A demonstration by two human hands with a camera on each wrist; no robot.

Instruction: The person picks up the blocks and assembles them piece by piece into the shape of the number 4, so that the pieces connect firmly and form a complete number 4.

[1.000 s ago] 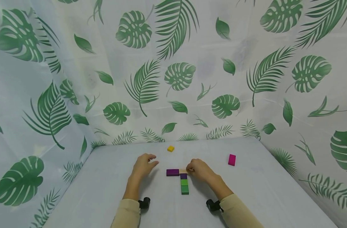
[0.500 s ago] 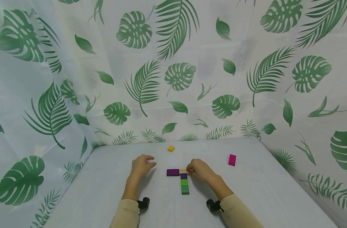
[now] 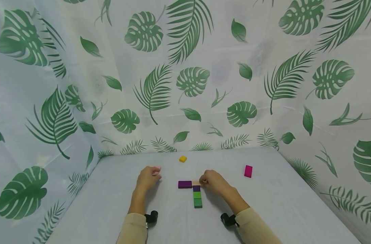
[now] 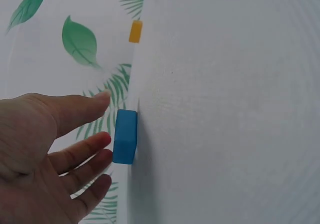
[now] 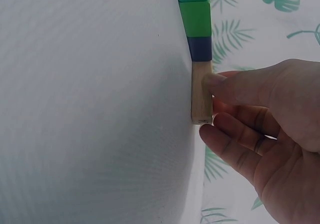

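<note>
In the left wrist view my left hand (image 3: 147, 178) has thumb and fingers spread beside a blue block (image 4: 125, 136), not closed around it. From the head view that block is mostly hidden behind the hand, and a pinkish patch at the fingertips is unclear. My right hand (image 3: 215, 182) pinches a plain wooden block (image 5: 201, 93) that lies on the white table. This block touches a small dark blue block (image 5: 201, 49), followed in line by a light green block (image 3: 197, 195) and a green block (image 3: 198, 203). A purple block (image 3: 185, 184) adjoins its left end.
Toward the back of the table (image 3: 112, 189) lies a yellow block (image 3: 183, 159). A magenta block (image 3: 248, 171) sits off to the right. Leaf-patterned curtains (image 3: 191, 115) rise behind the table and along both sides.
My left hand has moved a little to the left, away from the purple block. The right hand stays at the wooden block, and the block row has not moved.
</note>
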